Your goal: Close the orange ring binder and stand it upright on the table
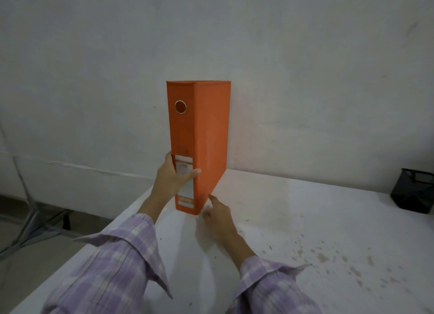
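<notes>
Orange ring binder (202, 137): closed, standing upright on its bottom edge on the white table (305, 219), spine facing the camera. Spine carries a metal-rimmed finger hole (180, 107) and a white label (185, 182); label print too blurred to read, partly covered by the thumb. Far cover and the table contact under the binder's rear edge are hidden.

Left hand (173, 175): clamped on the lower spine, thumb across the label, fingers wrapped round the far left side and mostly out of sight.

Right hand (217, 213): fingers spread loosely apart, holding nothing; fingertips at the binder's lower right corner. Whether they touch the cover cannot be told, as the hand is motion-blurred.

Sleeves (117, 262): lilac check, both cut off by the lower frame edge.

Black mesh pot (413, 191): at the far right of the table, well apart from the binder, cropped by the frame edge; contents not visible.

Table edges: left edge runs diagonally just beside the binder's base; the back edge meets the white wall (305, 67). Bare, speckled tabletop lies open to the right of the binder. Metal frame legs (30, 219) on the floor at left, indistinct.
</notes>
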